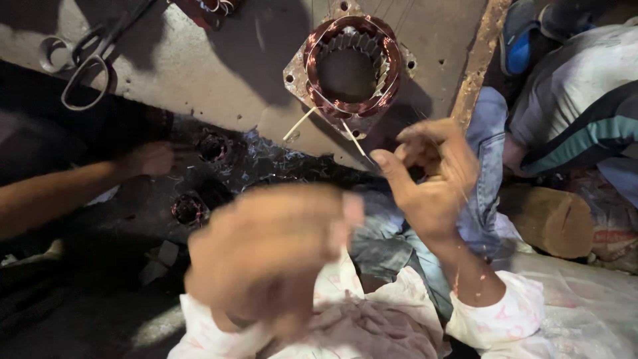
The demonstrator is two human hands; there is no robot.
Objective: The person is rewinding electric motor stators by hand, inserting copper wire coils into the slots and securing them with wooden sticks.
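Note:
A motor stator [352, 106] wound with copper coils lies on a square metal plate on the grey bench [219, 66]. Two white sleeve sticks [299, 124] poke out from its near edge. My right hand [432, 179] is raised just below and to the right of the stator, thumb and fingers pinched together on thin copper wire [460, 193], which shows only as faint strands. My left hand [266, 252] is lower and closer to me, blurred by motion, with its fingers curled shut; nothing shows in it.
Another person's arm [80, 183] reaches in from the left towards small copper coils [212, 147] on a dark tray. Scissors [93, 53] lie at the bench's far left. A second person [578, 100] sits at the right beside a wooden block [548, 219].

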